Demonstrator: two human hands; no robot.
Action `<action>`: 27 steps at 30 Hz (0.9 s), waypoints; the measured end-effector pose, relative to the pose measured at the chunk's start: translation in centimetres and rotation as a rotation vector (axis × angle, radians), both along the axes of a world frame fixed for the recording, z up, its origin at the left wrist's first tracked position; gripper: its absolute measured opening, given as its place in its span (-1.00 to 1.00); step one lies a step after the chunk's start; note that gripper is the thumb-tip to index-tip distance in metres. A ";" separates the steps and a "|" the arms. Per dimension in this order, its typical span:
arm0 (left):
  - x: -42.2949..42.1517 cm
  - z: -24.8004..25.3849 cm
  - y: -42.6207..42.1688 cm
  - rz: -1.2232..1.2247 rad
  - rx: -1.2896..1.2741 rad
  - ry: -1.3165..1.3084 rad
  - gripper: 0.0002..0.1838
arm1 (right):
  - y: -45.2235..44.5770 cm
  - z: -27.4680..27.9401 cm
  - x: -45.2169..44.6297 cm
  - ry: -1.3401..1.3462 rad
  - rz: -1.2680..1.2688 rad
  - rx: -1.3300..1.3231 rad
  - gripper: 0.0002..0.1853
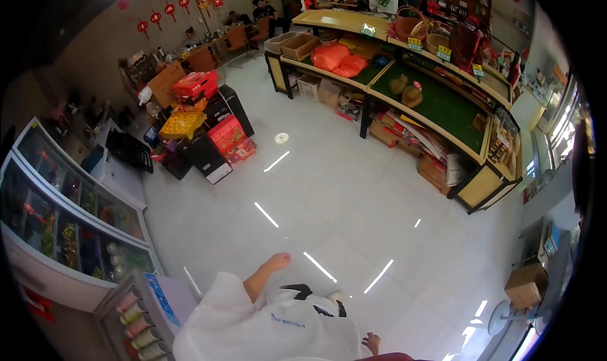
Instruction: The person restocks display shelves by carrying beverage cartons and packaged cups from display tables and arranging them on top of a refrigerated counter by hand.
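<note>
My left hand (276,262) hangs in front of my white shirt (272,320), over the floor, with its fingers loosely relaxed and nothing visible in it. Low in the view, by the shirt's right side, is my right hand (371,343). Its fingers are slightly apart and hold nothing that I can see. Neither hand touches any goods. A shoe (335,296) shows below the shirt, on the pale tiled floor (329,203). Nearest to the left arm is a rack of striped cups or cans (136,323).
Glass-fronted refrigerated cases (82,203) line the left. Stacked boxes and a yellow basket (183,124) stand beyond them. A tiered wooden display stand (430,114) with baskets and red bags (338,57) runs across the right. A cardboard box (526,285) and a fan (499,318) are lower right. Other people are at the back.
</note>
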State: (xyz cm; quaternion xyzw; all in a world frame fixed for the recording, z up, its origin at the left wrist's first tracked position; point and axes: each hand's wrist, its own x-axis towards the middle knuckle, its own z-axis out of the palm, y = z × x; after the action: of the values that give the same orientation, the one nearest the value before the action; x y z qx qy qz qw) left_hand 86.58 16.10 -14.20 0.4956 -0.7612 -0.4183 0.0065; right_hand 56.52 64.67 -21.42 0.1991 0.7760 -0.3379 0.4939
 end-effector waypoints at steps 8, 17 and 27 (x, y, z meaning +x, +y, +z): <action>5.8 -8.0 -0.8 -0.119 0.063 -0.363 -0.59 | -13.0 1.8 -11.8 0.252 0.242 -0.157 -0.65; 0.0 -7.5 -6.1 0.259 0.467 -0.383 -0.56 | -28.4 5.4 -20.6 0.364 0.487 -0.296 -0.70; -4.9 -5.9 -13.0 0.610 0.509 -0.048 -0.65 | -37.3 3.2 -26.2 0.217 0.565 -0.189 -0.71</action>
State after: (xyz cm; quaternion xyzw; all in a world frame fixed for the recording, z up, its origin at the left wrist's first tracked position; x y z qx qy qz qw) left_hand 81.68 3.09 -20.14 0.6943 -0.4509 -0.5608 -0.0105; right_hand 30.33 27.38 -18.21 -0.1082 0.8138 -0.2774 0.4991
